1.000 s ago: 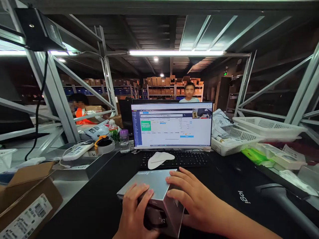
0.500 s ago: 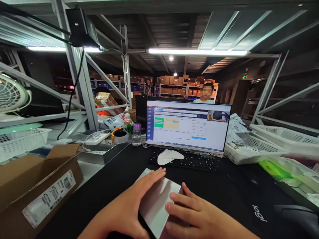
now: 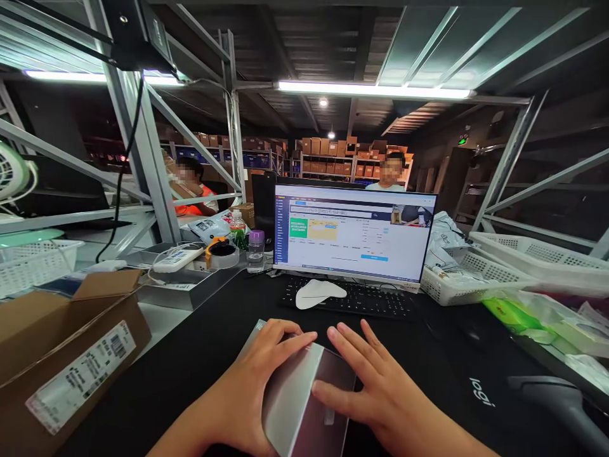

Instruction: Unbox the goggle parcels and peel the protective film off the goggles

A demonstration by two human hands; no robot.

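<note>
A silvery-white box (image 3: 292,393) is tilted above the black desk mat, and one long edge with a darker, purplish-grey side faces me. My left hand (image 3: 247,374) wraps round its left part, fingers over the top and thumb low on the near side. Much of the box is hidden behind that hand. My right hand (image 3: 375,381) is spread at the right of the box. Its thumb tip meets the box near the edge, while the fingers stretch out flat along the far right side.
Beyond the box are a black keyboard (image 3: 371,303) with a white sheet (image 3: 318,293) on it and a monitor (image 3: 352,238). A cardboard box (image 3: 61,336) stands left, a tape roll (image 3: 222,255) behind it. At right are a scanner (image 3: 556,393) and white baskets (image 3: 451,289). Two people are in the background.
The box has turned so that more of its darker right side shows. My right hand's fingers have spread and shifted off its top face. A person in orange has come into sight at left.
</note>
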